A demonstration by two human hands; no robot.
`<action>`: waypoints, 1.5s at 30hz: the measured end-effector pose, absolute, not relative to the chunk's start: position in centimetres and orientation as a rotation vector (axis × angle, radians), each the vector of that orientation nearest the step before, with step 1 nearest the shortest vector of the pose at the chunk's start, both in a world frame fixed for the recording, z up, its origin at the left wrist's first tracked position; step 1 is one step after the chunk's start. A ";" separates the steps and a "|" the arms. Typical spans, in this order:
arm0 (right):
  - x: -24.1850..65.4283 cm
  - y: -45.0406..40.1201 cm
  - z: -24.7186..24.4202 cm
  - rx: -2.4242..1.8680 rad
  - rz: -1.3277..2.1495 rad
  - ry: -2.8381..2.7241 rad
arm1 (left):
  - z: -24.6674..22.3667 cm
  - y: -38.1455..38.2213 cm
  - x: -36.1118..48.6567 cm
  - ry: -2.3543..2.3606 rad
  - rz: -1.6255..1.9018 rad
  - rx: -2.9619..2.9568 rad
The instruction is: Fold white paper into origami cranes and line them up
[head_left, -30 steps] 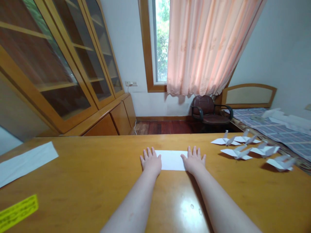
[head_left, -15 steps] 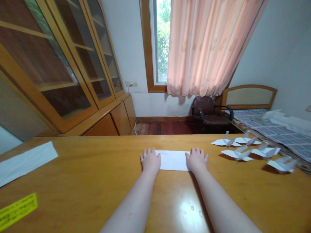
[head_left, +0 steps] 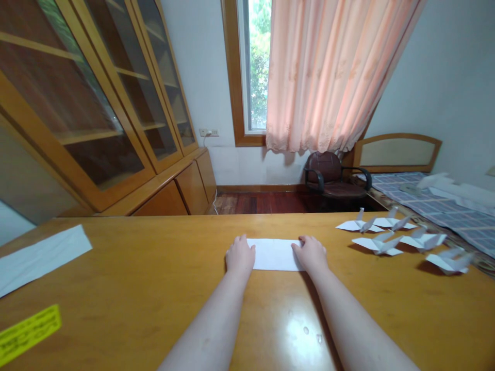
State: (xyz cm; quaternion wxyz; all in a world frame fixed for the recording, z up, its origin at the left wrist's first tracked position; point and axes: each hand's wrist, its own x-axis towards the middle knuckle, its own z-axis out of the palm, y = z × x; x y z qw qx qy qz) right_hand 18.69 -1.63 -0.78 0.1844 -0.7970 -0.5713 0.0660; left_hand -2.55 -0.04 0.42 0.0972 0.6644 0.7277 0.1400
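A white rectangular sheet of paper [head_left: 273, 254], seemingly folded, lies crosswise on the wooden table in front of me. At its left end is my left hand [head_left: 238, 255], its fingers curled in and the thumb resting on the paper. My right hand [head_left: 311, 254] holds the opposite end the same way, thumb on top and fingers bent around the edge. Parts of the fingertips are hidden under the hands. Several white folded paper cranes [head_left: 379, 244] stand to the right of my right hand.
On the table [head_left: 154, 288], a long white paper strip [head_left: 46, 257] lies at the far left, with a yellow printed label [head_left: 29, 332] nearer to me. Past the table's far edge are a brown armchair [head_left: 328, 175], a bed [head_left: 436, 201] and a glass-door cabinet [head_left: 127, 103].
Both hands' fingers, spread flat over the paper's ends before, have curled in around them. The right thumb has slid slightly left over the paper. The cranes have not moved.
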 end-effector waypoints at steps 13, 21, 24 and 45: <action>18.7 -1.4 -1.6 -2.126 0.158 -1.632 | -1.8 1.8 -3.0 1.784 1.031 1.605; 18.6 -1.1 -2.5 -1.923 -0.006 -1.633 | -1.2 1.5 -2.4 1.517 1.307 1.564; 18.4 -1.2 -2.1 -1.769 -0.083 -1.689 | -0.5 1.1 -2.2 1.424 1.385 1.735; 18.5 -2.5 -0.1 -1.420 0.115 -1.497 | -0.6 0.9 -2.8 1.699 1.182 1.529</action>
